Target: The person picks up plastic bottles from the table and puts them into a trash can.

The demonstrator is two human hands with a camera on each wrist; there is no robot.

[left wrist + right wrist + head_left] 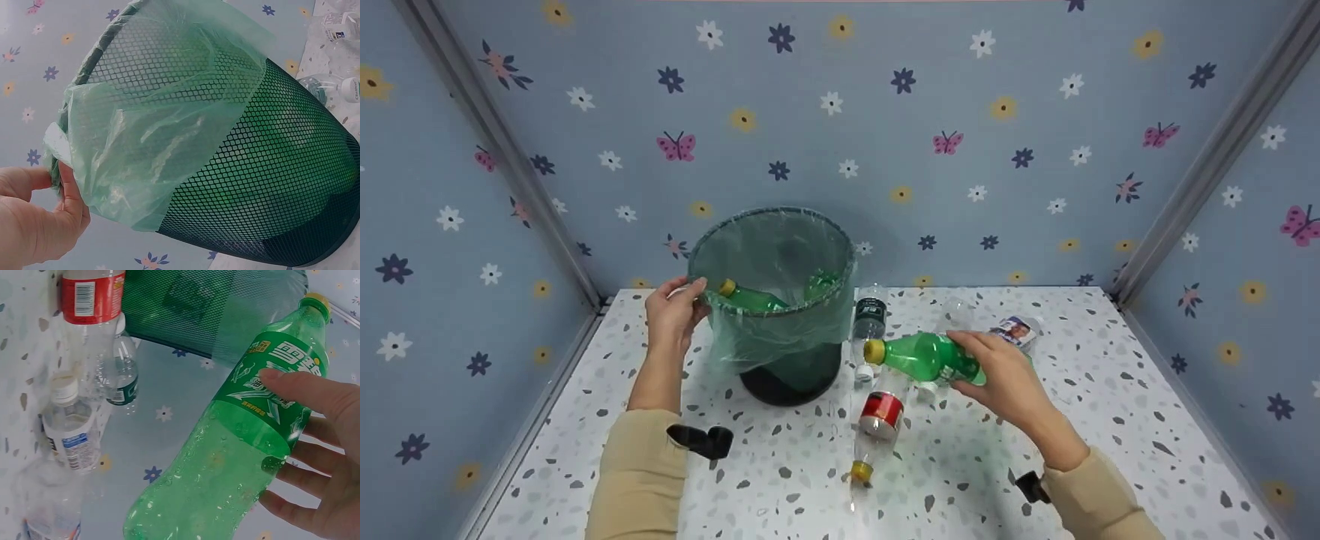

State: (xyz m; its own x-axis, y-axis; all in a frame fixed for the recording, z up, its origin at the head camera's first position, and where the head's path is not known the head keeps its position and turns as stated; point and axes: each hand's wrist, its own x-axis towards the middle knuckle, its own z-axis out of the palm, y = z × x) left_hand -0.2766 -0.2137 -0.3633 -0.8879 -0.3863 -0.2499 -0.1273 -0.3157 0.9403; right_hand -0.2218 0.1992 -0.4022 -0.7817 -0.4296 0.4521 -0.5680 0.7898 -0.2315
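My right hand (997, 375) grips a green plastic bottle (225, 422) round its label, its yellow cap pointing left toward the bin in the head view. The bottle is held above the table, to the right of a dark mesh waste bin (264, 169). A thin green plastic bag (152, 140) lines that bin and folds down over its rim. With thumb and fingers, my left hand (673, 311) pinches the bin's rim and bag at the left side. Inside lie a green bottle (754, 298) with a yellow cap and another green one (821, 285), partly hidden.
Clear bottles lie on the speckled white table (780, 495): one with a red label (883, 411), one with a dark label (871, 311), and one with a picture label (1016, 330) behind my right hand. Flowered wall panels (885, 135) enclose the back and sides.
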